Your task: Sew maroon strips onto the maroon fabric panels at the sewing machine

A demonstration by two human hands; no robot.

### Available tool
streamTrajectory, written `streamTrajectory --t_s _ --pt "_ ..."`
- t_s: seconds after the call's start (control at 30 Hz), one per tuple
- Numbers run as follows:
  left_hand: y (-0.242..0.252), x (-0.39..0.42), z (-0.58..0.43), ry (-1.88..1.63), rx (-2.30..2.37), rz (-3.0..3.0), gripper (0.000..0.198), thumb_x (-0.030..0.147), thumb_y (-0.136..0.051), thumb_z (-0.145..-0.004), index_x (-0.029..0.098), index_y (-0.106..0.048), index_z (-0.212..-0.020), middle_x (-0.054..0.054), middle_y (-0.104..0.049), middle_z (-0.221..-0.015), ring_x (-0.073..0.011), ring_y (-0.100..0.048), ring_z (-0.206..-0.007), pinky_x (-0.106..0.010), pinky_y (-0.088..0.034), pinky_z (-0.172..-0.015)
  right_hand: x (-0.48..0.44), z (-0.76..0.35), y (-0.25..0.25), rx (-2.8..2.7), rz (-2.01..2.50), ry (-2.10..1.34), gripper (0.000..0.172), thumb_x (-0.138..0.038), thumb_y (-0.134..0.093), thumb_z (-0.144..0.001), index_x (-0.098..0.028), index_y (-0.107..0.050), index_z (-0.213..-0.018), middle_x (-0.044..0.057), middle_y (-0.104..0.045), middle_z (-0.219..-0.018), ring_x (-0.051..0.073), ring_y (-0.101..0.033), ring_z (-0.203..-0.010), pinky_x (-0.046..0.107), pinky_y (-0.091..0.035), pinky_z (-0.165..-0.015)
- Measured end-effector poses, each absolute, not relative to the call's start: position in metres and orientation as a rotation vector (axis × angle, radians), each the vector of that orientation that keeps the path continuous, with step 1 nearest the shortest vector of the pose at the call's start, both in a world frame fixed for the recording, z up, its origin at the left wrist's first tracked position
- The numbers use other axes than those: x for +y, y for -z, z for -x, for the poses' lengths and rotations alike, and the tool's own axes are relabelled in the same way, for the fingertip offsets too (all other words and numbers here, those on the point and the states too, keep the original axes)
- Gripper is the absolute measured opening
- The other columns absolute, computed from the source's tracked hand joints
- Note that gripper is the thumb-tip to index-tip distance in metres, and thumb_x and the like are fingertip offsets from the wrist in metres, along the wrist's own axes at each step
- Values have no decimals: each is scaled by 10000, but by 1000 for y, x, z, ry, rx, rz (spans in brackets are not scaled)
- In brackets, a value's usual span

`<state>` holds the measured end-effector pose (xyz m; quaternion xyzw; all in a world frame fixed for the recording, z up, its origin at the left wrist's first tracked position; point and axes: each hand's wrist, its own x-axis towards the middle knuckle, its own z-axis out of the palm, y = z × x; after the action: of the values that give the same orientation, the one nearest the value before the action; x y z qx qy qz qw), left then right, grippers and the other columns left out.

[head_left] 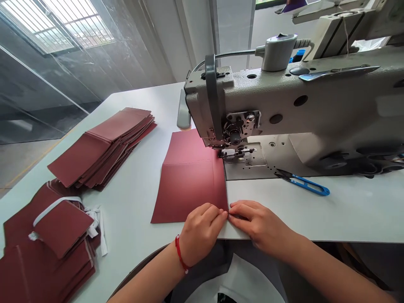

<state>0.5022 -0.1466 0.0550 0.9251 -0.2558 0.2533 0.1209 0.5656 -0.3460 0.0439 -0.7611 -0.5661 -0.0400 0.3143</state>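
Observation:
A dark red panel [189, 185] lies flat on the white table, its right edge running under the needle area of the sewing machine [235, 139]. A stitched line crosses it. At its near right corner my left hand [203, 229], with a red string bracelet at the wrist, pinches the edge. My right hand [257, 223] meets it there, thumb and index finger closed on the same corner. The fingertips of both hands nearly touch. Blue thread snips [307, 184] lie right of the panel, beside the machine bed.
A fanned stack of dark red panels [107, 145] lies on the left of the white table [129, 223]. Nearer, more dark red pieces [41, 269] lie in a pile, some tied with a white strip [57, 205]. The machine's body spans the right side.

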Motion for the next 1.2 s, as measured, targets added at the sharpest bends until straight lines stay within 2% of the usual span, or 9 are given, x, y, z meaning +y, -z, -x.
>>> streamTrajectory --t_s 0.1,0.27,0.53,0.7,0.83,0.97,1.13,1.2 --pt "-55 -148 -503 -681 -613 -2608 122 89 -533 -917 158 -619 -864 -10 -587 -689 -114 -501 -606 -238 -438 -560 -346 -566 -42 -1518 1997 99 337 -38 -398 -893 -124 -618 -1133 131 -629 -1049 253 -566 -1086 427 -519 -937" --pt "-55 -150 -502 -785 -754 -2704 115 35 -557 -875 135 -613 -862 -9 -559 -654 -122 -456 -594 -255 -404 -540 -345 -568 -40 -1552 2004 65 313 -43 -413 -889 -144 -623 -1097 103 -629 -999 228 -573 -1055 407 -503 -952" --pt "-59 -144 -502 -717 -986 -2780 185 55 -444 -914 97 -612 -977 -53 -595 -719 -166 -520 -663 -305 -472 -557 -349 -571 -40 -1381 1892 -36 357 -3 -424 -842 -169 -671 -1041 86 -664 -1014 196 -612 -977 347 -521 -910" --pt "-65 -142 -501 -680 -1089 -2774 246 58 -399 -915 56 -614 -1035 -104 -639 -799 -205 -579 -751 -343 -534 -608 -352 -572 -39 -1322 1920 0 446 -22 -411 -864 -151 -599 -1247 121 -612 -1251 203 -575 -1135 356 -505 -973" --pt "-59 -138 -495 -620 -1107 -2755 270 48 -444 -885 31 -615 -1092 -130 -681 -935 -223 -595 -846 -372 -553 -733 -349 -569 -37 -1488 2007 87 428 -34 -418 -889 -109 -579 -1279 131 -601 -1285 233 -544 -1192 410 -484 -1008" --pt "-59 -132 -491 -558 -1063 -2659 302 39 -475 -855 79 -615 -1120 -102 -703 -991 -211 -602 -891 -382 -532 -823 -347 -565 -35 -1527 2050 147 412 -54 -431 -909 -112 -573 -1291 122 -608 -1288 231 -564 -1172 425 -477 -1017" --pt "-82 -124 -521 -352 -929 -2525 149 159 -502 -900 193 -647 -902 -38 -694 -840 -164 -611 -785 -361 -518 -807 -347 -562 -36 -1530 2064 142 378 -90 -424 -944 -142 -580 -1284 103 -613 -1287 231 -570 -1167 440 -460 -1033" --pt "-85 -121 -545 -318 -828 -2576 175 209 -500 -925 199 -668 -972 -57 -686 -895 -177 -617 -835 -361 -522 -806 -347 -561 -36 -1537 2061 163 368 -85 -423 -945 -139 -586 -1270 109 -621 -1270 234 -582 -1148 447 -470 -1023"
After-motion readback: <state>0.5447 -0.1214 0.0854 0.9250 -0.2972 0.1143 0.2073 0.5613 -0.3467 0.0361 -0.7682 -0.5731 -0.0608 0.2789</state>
